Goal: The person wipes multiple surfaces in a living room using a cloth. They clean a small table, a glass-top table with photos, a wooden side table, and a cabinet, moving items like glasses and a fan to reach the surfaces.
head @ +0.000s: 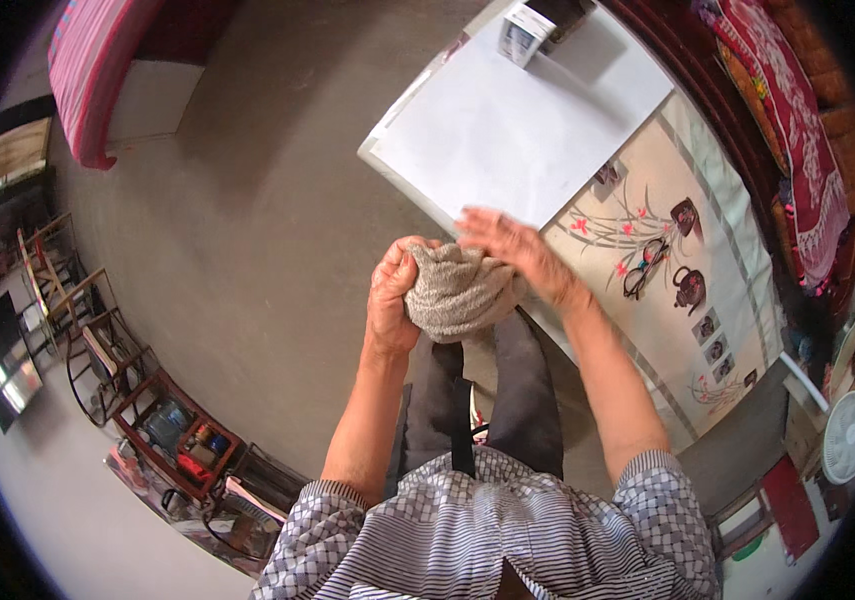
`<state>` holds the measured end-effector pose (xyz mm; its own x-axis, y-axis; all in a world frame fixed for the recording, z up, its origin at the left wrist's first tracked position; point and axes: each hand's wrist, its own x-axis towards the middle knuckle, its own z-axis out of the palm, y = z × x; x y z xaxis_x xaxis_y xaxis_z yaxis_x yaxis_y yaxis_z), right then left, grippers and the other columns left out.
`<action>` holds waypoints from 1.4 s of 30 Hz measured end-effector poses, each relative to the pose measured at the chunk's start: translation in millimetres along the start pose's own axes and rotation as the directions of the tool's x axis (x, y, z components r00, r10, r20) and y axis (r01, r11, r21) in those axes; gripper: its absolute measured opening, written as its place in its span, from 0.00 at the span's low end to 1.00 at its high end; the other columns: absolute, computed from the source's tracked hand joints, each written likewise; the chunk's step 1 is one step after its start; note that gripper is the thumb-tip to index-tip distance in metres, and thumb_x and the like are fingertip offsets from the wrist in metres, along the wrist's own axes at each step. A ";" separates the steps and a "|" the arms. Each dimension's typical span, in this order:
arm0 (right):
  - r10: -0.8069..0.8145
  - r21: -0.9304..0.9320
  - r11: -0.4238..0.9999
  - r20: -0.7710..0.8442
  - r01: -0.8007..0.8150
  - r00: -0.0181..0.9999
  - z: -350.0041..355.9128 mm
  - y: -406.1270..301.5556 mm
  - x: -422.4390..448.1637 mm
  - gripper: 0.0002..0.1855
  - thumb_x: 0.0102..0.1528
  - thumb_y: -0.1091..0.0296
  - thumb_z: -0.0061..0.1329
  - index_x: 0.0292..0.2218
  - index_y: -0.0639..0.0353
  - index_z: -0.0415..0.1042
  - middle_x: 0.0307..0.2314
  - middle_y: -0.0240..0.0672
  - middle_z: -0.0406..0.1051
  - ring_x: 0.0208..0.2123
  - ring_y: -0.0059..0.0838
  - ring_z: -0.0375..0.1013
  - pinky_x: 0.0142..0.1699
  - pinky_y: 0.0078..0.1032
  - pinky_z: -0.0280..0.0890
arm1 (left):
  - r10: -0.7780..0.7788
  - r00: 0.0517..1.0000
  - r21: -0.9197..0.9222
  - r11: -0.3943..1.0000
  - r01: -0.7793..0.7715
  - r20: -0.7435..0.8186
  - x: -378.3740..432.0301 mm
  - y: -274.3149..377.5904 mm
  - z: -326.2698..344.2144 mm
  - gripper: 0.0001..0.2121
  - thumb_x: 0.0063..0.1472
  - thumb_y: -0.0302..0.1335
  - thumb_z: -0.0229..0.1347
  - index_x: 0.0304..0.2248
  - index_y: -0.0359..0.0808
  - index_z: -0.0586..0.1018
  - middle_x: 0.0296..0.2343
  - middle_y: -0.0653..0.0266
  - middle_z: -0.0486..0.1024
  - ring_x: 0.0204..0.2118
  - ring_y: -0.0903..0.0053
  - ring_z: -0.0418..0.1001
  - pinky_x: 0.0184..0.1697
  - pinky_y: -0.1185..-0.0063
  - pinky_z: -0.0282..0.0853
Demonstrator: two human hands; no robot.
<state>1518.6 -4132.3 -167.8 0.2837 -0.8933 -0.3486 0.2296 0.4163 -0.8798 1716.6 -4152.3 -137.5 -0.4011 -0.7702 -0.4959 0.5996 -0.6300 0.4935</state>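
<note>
A bunched beige terry cloth (461, 296) is held up in front of me, above my lap. My left hand (394, 296) grips its left side, thumb on top and fingers folded around the edge. My right hand (517, 251) lies against its upper right side, slightly blurred, with the fingers extended; whether it pinches the cloth is hard to see. Beyond the cloth stands a table with a white sheet (510, 135) on a flower-and-teapot patterned tablecloth (645, 337). A pair of eyeglasses (645, 268) rests on the tablecloth, right of my right hand.
A white box (525, 34) stands at the table's far end, beside a dark object. Along the left wall are chairs (104, 352) and a wooden rack (176, 435) holding containers. A white fan (849, 436) is at the right. A sofa with a red patterned cover (810, 150) borders the table.
</note>
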 end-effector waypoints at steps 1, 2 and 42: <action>0.057 -0.031 0.998 -0.042 -0.058 0.998 27.2 -17.1 -6.2 0.27 0.58 0.50 0.37 0.52 0.59 0.61 0.45 0.42 0.67 0.49 0.31 0.65 0.54 0.27 0.58 | 0.032 0.999 -0.025 0.999 -0.032 -0.016 -6.1 7.2 -0.7 0.10 0.58 0.31 0.52 0.36 0.35 0.72 0.36 0.62 0.72 0.39 0.74 0.71 0.44 0.76 0.68; -0.040 -0.196 0.980 -0.039 0.031 0.998 43.4 -24.2 -13.4 0.28 0.56 0.50 0.43 0.50 0.62 0.62 0.44 0.43 0.67 0.48 0.30 0.65 0.53 0.27 0.59 | 0.057 0.998 -0.051 0.997 -0.058 -0.019 -8.5 13.5 0.8 0.10 0.58 0.31 0.52 0.36 0.35 0.71 0.36 0.62 0.72 0.39 0.74 0.71 0.45 0.76 0.67; -0.514 -0.707 0.689 -0.325 0.157 0.794 177.7 -299.0 324.9 0.06 0.54 0.70 0.41 0.33 0.62 0.67 0.21 0.47 0.67 0.24 0.40 0.70 0.30 0.31 0.64 | -0.196 0.886 0.225 0.968 0.108 0.420 158.8 523.6 70.0 0.32 0.50 0.40 0.57 0.50 0.30 0.62 0.45 0.56 0.67 0.46 0.68 0.68 0.51 0.72 0.64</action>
<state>1707.5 -4516.8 39.4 -0.1956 -0.9782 0.0704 -0.4556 0.0271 -0.8898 1918.4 -4611.4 92.2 -0.7639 -0.6005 -0.2365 0.3814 -0.7156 0.5852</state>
